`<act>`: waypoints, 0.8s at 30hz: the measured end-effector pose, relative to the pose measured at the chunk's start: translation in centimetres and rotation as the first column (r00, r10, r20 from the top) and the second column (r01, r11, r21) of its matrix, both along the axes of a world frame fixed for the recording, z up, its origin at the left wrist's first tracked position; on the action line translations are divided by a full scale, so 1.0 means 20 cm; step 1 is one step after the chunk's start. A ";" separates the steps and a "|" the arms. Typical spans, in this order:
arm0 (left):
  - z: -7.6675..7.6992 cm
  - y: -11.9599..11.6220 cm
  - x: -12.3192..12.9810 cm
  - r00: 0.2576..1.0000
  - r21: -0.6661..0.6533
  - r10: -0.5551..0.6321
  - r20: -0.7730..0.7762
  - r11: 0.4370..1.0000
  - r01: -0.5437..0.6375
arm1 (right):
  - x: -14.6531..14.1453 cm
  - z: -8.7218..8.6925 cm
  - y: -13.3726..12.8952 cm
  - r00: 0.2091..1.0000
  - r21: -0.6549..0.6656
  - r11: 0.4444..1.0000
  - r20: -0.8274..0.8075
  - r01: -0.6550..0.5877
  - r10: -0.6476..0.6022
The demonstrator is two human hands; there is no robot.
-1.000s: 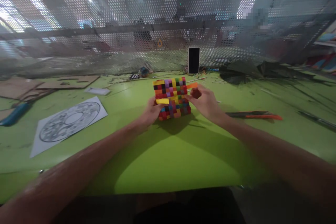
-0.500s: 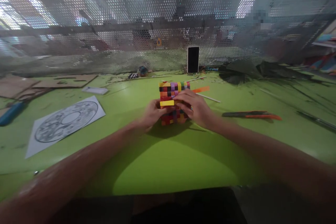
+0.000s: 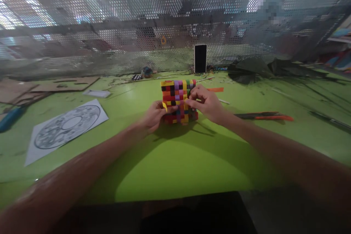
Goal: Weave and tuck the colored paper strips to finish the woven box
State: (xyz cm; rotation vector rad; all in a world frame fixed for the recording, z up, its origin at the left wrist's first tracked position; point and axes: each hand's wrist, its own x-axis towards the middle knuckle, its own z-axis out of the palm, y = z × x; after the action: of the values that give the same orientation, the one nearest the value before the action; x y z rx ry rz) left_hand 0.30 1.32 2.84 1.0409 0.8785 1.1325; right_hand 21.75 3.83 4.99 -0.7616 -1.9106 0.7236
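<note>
A small woven piece (image 3: 181, 93) of coloured strips, checkered in red, yellow, black, purple and green, stands upright on the green table. My left hand (image 3: 156, 115) grips its lower left edge, thumb laid across the front. Beside that thumb, a yellow strip end (image 3: 165, 106) sticks out from the left side. At the right half of the front face, my right hand (image 3: 207, 104) is closed in a pinch, fingertips against the weave. What lies between those fingertips is too small to make out. Behind the right hand, an orange strip (image 3: 216, 89) extends to the right.
A printed sheet with a ring pattern (image 3: 68, 123) lies left, near cardboard (image 3: 63, 85) and a blue tool handle (image 3: 11, 119). A dark and orange tool (image 3: 264, 116) lies right. A phone-like device (image 3: 200, 59) stands before the perforated screen (image 3: 115, 49); dark sheets (image 3: 251, 69) lie back right.
The woven piece has turned to show more of its front. My right hand has lifted off its face into a pinch at the right. The yellow strip shows less in front.
</note>
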 end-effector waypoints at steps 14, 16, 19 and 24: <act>-0.01 -0.01 0.01 0.997 0.092 -0.074 -0.017 0.993 0.075 | -0.01 -0.01 -0.02 0.982 0.039 0.983 0.054 0.181 -0.183; 0.00 -0.02 0.01 0.996 0.115 -0.090 -0.015 0.989 0.091 | -0.02 0.00 -0.04 0.984 0.025 0.986 0.055 0.166 -0.167; 0.01 -0.03 0.02 0.995 0.137 -0.097 -0.035 0.985 0.101 | -0.02 0.02 -0.06 0.983 0.029 0.985 0.061 0.169 -0.171; 0.03 -0.04 0.02 0.992 0.165 -0.081 -0.096 0.982 0.096 | -0.03 0.04 -0.07 0.975 -0.059 0.978 0.113 0.201 -0.193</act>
State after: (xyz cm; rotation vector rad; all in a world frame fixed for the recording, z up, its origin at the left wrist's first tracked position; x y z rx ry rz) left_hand 0.64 0.53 3.51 1.2670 0.8076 1.1065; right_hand 21.11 2.43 5.83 -1.0365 -1.8788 0.6398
